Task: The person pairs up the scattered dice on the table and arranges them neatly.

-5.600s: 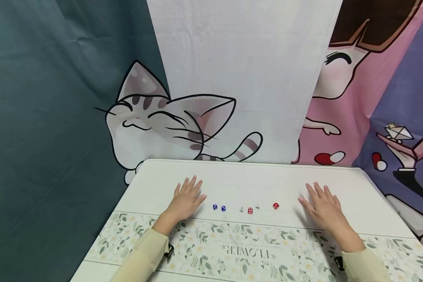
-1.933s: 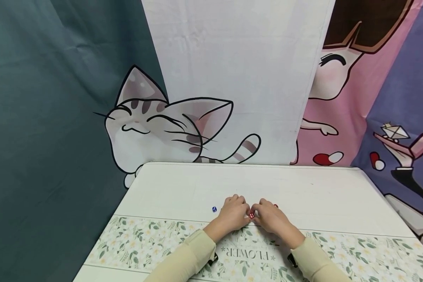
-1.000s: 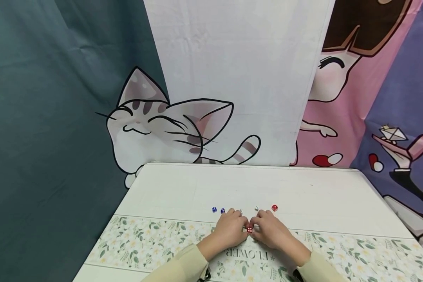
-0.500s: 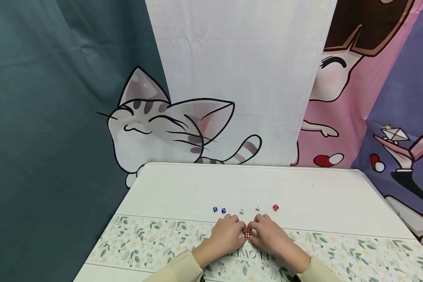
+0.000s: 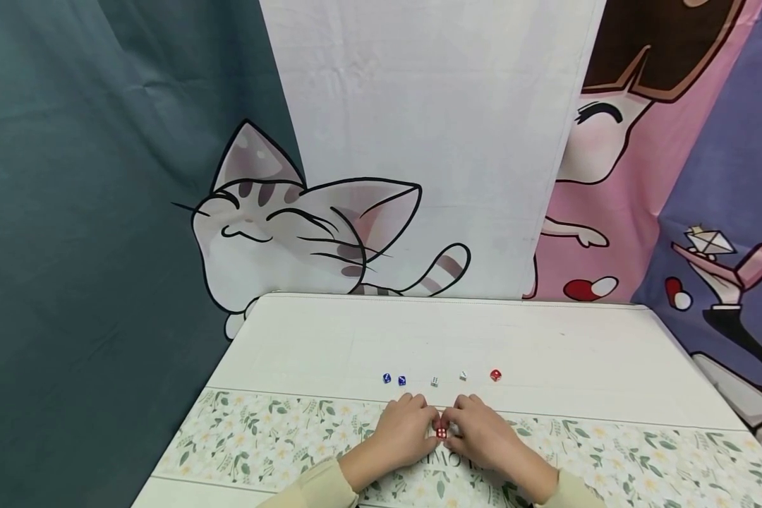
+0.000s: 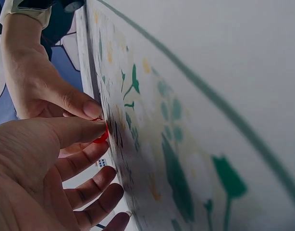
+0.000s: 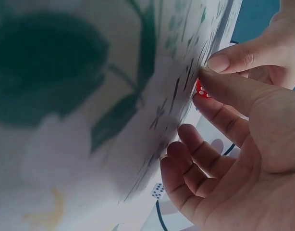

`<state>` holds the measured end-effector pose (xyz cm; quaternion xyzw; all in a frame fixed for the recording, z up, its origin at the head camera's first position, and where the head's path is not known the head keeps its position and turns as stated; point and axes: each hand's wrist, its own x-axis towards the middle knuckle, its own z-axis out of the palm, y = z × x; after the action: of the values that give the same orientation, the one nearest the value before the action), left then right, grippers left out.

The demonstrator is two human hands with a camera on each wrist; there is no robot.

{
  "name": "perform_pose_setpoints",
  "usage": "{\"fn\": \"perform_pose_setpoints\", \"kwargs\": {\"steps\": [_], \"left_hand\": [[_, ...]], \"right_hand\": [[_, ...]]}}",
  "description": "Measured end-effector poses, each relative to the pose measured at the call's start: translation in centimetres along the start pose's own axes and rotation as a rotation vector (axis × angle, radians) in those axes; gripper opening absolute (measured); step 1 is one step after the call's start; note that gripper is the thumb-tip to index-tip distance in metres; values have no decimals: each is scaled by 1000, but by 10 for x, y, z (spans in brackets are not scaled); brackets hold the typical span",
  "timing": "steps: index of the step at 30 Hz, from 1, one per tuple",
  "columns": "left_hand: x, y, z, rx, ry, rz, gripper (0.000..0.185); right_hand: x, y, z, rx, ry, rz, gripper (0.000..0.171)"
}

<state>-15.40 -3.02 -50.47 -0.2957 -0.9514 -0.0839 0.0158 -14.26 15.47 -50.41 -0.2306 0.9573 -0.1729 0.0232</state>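
five loose dice (image 5: 434, 382) on floral-banded table (image 5: 546, 346)

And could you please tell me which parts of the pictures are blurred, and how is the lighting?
Head view: bright, fairly even light, with the red die small but distinct; left wrist view: dimmer, the green leaf print at lower right soft; right wrist view: also dim, the large dark leaf print strongly blurred.

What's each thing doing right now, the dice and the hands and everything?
Left hand: pinching the front red die.
Right hand: pinching it too.
Front red die: held between both hands.
Other red die: loose on the tabletop.
Left blue die and right blue die: loose, close together, small gap.
Left white die and right white die: loose, apart.
Tabletop: flat.
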Motion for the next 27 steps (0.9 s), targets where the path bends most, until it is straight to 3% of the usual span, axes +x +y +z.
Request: {"fn": "perform_pose_setpoints", "kwargs": {"steps": [21, 27], "left_hand": [[-12, 0, -1, -74, -45, -18, 21], [-13, -1, 0, -79, -30, -12, 23]], "right_hand": [[-8, -10, 5, -39, 47, -74, 18], [-7, -10, 6, -45, 53, -70, 18]]}}
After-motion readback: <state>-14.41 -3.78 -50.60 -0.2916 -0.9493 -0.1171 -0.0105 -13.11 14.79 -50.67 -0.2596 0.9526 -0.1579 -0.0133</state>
